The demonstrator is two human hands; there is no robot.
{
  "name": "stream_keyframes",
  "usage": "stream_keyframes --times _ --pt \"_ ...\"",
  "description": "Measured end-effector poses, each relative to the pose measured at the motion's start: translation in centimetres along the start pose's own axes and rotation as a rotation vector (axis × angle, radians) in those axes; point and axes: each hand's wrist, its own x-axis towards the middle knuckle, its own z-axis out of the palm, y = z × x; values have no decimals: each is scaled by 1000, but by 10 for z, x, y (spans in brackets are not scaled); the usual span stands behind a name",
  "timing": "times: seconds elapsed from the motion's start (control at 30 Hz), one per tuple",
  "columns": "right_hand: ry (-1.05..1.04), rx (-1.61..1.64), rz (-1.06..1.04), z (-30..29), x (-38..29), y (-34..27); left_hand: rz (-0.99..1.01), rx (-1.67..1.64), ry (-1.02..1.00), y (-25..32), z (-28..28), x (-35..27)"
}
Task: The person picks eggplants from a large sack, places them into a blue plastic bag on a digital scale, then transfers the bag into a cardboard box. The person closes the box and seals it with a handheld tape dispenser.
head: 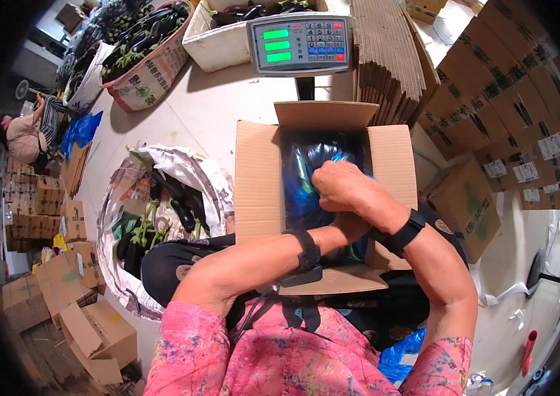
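An open cardboard carton [260,178] stands before me with its flaps spread. Inside lies a blue plastic bag [302,180] with dark, shiny contents, probably eggplants. My right hand [342,185] is closed in a fist over the bag, gathering its blue film. My left hand [352,225] crosses beneath the right wrist, its fingers mostly hidden. Behind the carton rises an electronic platform scale's display [300,47], its three windows lit green. To the left of the carton is an open white woven sack [106,247] with loose eggplants [181,198] in it.
Eggplants fill a basket [146,84] and a white foam box [215,47] at the back. Flattened cartons [384,54] stand behind the scale. Closed cartons [508,99] are stacked at right. Another person [27,128] is at far left. An open carton [104,331] sits lower left.
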Motion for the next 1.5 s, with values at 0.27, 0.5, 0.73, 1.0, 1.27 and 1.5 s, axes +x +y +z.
stream_keyframes --times 0.27,0.5,0.73,1.0,1.27,1.5 --pt "-41 -79 -55 40 10 3 307 -52 15 -13 5 -23" --pt "300 -539 -272 78 -4 -5 84 886 -625 69 -112 -114" --pt "196 -682 -303 86 -9 -16 354 325 -116 46 -143 -12" --pt "352 -588 -305 85 -44 -8 228 621 -61 23 -122 35" --pt "624 -1 -82 69 -21 36 391 709 248 -36 -112 -41" --pt "538 147 -78 70 17 57 554 761 518 -28 -99 -39"
